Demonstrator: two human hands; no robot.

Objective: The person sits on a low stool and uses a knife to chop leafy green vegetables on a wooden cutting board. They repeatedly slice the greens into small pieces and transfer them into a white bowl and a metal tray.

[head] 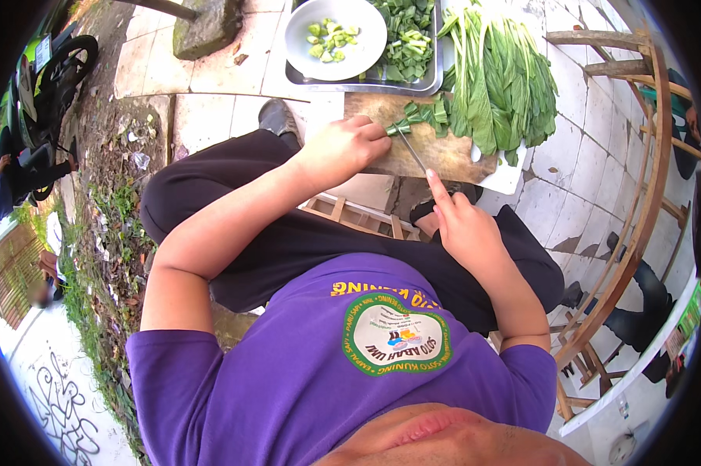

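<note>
My right hand [466, 218] grips a knife [411, 152], its index finger stretched along the back of the blade. The blade rests against a small bundle of leafy greens [423, 115] on a worn wooden cutting board [367, 105]. My left hand [359, 143] holds the stalk end of that bundle, fingers curled beside the blade. To the right, a large heap of uncut leafy greens [496, 87] overlaps the board. Behind it, a metal tray [362, 87] carries chopped greens [410, 49] and a white bowl [365, 58] with pale green stem pieces [330, 42].
A white board [511, 175] sticks out beneath the wooden one. Wooden bench frames [648, 233] stand on the right, with people's legs [633, 314] behind. A wooden slatted stand [339, 208] is between my knees. At left are a dirt strip [135, 157] and a motorcycle [41, 105].
</note>
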